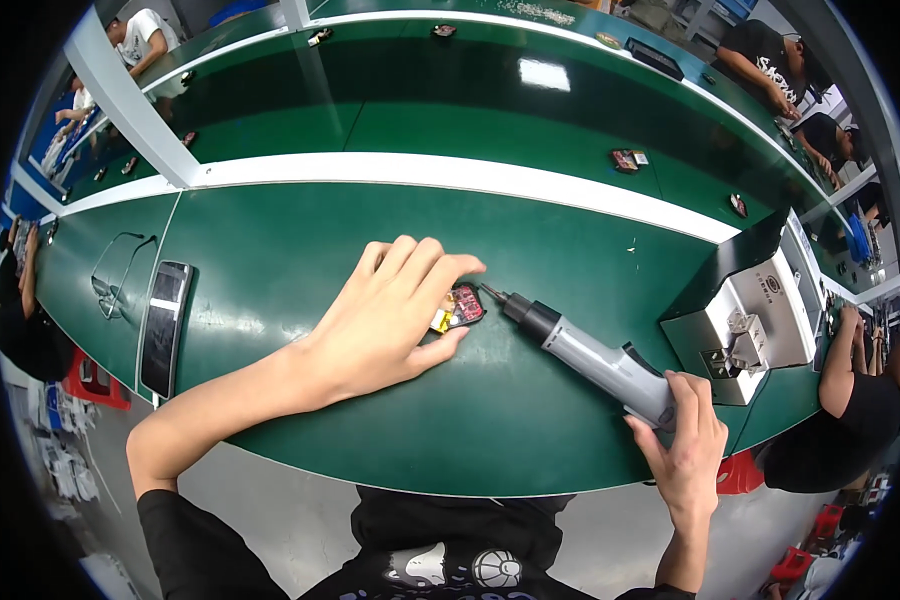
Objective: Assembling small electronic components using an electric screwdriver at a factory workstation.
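My left hand (395, 310) is curled around a small electronic unit (462, 306) on the green bench, thumb on its near side and index finger arched past its far side. The unit shows a red circuit board in a black housing, with a yellow-and-white part half hidden by my fingers. A grey electric screwdriver (595, 365) with a black nose slants across the bench. My right hand (688, 435) grips its rear end from the right. The screwdriver's bit points up and left, just right of the unit and apart from it.
A phone (165, 330) and eyeglasses (120, 280) lie at the left. An open box (740, 325) with small metal parts stands at the right. Beyond a white rail (450, 172), a dark green belt carries several similar units (625, 160). Other people work around the bench.
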Available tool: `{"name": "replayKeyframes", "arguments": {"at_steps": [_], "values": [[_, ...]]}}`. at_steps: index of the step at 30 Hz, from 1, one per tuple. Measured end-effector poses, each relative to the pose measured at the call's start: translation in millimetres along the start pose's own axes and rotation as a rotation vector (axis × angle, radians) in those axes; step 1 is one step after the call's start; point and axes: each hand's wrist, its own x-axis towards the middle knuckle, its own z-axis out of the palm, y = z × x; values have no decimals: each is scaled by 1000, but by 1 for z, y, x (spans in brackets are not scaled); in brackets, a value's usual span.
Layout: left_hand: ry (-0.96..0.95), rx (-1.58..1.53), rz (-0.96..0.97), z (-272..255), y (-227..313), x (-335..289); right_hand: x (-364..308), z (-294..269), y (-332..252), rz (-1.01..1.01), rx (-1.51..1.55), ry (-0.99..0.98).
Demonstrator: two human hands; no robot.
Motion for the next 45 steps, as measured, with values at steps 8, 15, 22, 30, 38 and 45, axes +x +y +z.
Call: {"name": "replayKeyframes", "arguments": {"at_steps": [8,15,22,30,38,45], "values": [[200,253,485,38,86,6,-55,2,-8,14,-152,301],[374,-69,523,105,128,55,-94,12,-10,-41,-511,689],[452,-289,652,66,199,47,-84,66,-44,216,344,1302],[652,-305,838,38,204,65,-35,-34,-25,-384,1413,1515],[-49,310,277,14,40,12,15,-111,24,38,1026,1232],[-78,10,135,4,-8,-11,70,-98,33,61,942,1182]]}}
